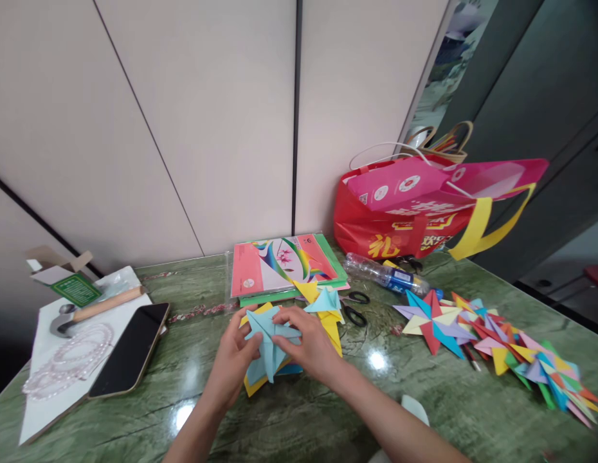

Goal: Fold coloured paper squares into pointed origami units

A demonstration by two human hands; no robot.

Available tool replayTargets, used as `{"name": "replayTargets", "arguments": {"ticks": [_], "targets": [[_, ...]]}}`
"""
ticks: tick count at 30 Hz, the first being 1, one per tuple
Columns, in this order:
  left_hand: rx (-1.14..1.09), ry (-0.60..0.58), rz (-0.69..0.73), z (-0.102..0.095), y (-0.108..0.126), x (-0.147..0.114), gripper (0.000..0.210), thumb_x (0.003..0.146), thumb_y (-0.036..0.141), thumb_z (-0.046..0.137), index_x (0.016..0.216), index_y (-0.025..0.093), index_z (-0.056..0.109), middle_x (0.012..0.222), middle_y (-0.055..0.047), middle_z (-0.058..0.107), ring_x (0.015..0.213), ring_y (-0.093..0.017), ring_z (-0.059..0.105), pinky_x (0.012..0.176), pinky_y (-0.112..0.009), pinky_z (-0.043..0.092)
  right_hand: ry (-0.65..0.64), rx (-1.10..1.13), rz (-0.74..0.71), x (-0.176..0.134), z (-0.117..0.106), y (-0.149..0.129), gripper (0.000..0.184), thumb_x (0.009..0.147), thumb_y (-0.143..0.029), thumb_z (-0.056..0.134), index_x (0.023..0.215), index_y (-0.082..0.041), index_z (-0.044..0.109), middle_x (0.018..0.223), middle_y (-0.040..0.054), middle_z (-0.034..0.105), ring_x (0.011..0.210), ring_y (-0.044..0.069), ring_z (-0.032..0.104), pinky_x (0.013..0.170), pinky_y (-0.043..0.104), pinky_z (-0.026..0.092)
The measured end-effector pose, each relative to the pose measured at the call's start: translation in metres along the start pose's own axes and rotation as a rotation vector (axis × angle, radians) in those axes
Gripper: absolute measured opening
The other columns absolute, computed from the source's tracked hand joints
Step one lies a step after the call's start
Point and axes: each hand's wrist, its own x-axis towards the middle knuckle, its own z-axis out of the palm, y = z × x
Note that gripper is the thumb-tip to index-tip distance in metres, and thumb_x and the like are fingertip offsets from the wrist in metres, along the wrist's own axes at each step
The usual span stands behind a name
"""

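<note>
A light blue folded paper piece (266,326) is held between both hands over the green marble table. My left hand (237,344) pinches its left edge between thumb and fingers. On the other side, my right hand (303,337) grips a flap of the same piece. Beneath it lie yellow and blue paper sheets (253,386), partly covered. Just behind my right hand are folded yellow paper pieces (332,331) and another light blue folded piece (326,299). Black-handled scissors (355,315) lie to the right of these, blades mostly hidden.
A pack of coloured paper (284,263) lies at the back. To the right are a plastic bottle (390,276), a red gift bag (405,212) and several paper stars (431,321). Leftward sit a phone (130,350), a hammer (106,304), beads (67,360) and a green box (74,289).
</note>
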Motion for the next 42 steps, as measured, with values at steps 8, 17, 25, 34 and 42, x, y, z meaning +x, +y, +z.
{"name": "replayTargets", "arguments": {"ticks": [8, 17, 25, 34, 42], "targets": [[0.039, 0.063, -0.008, 0.0018, 0.0031, 0.0001, 0.053, 0.063, 0.027, 0.068, 0.108, 0.021, 0.04, 0.088, -0.003, 0.064, 0.056, -0.011, 0.056, 0.049, -0.02, 0.044, 0.076, 0.109, 0.131, 0.0013, 0.0018, -0.0001, 0.015, 0.08, -0.029, 0.051, 0.075, -0.019, 0.06, 0.071, 0.002, 0.062, 0.065, 0.014, 0.056, 0.058, 0.024, 0.043], [0.039, 0.179, -0.034, -0.0033, -0.0058, 0.0035, 0.032, 0.055, 0.029, 0.075, 0.078, 0.016, 0.055, 0.061, 0.002, 0.061, 0.05, -0.011, 0.054, 0.046, -0.02, 0.042, 0.081, 0.384, 0.373, 0.0057, 0.0023, 0.0061, 0.028, 0.077, -0.041, 0.051, 0.068, -0.016, 0.059, 0.054, -0.0015, 0.052, 0.05, 0.01, 0.047, 0.046, 0.02, 0.034], [-0.15, 0.169, -0.077, -0.0056, -0.0022, 0.0047, 0.033, 0.052, 0.026, 0.077, 0.078, 0.015, 0.059, 0.057, 0.003, 0.062, 0.047, -0.009, 0.053, 0.048, -0.02, 0.043, -0.064, 0.706, 0.375, 0.007, 0.0028, 0.0056, 0.028, 0.064, -0.036, 0.066, 0.085, -0.017, 0.06, 0.076, 0.0021, 0.063, 0.069, 0.015, 0.059, 0.059, 0.026, 0.048], [-0.067, 0.171, -0.075, -0.0044, -0.0034, 0.0033, 0.033, 0.053, 0.028, 0.077, 0.075, 0.015, 0.057, 0.055, 0.003, 0.062, 0.045, -0.011, 0.055, 0.045, -0.02, 0.041, -0.129, 0.714, 0.313, 0.0051, 0.0024, 0.0039, 0.03, 0.061, -0.023, 0.068, 0.089, -0.017, 0.06, 0.076, -0.0001, 0.06, 0.06, 0.009, 0.057, 0.054, 0.022, 0.049], [-0.038, 0.071, -0.08, 0.0019, -0.0032, 0.0014, 0.029, 0.054, 0.028, 0.075, 0.068, 0.017, 0.053, 0.052, 0.004, 0.061, 0.043, -0.012, 0.057, 0.043, -0.02, 0.043, -0.154, 0.656, 0.399, 0.0027, 0.0025, 0.0006, 0.034, 0.054, -0.033, 0.074, 0.077, -0.016, 0.056, 0.06, -0.0041, 0.057, 0.05, 0.012, 0.059, 0.047, 0.022, 0.047]]}}
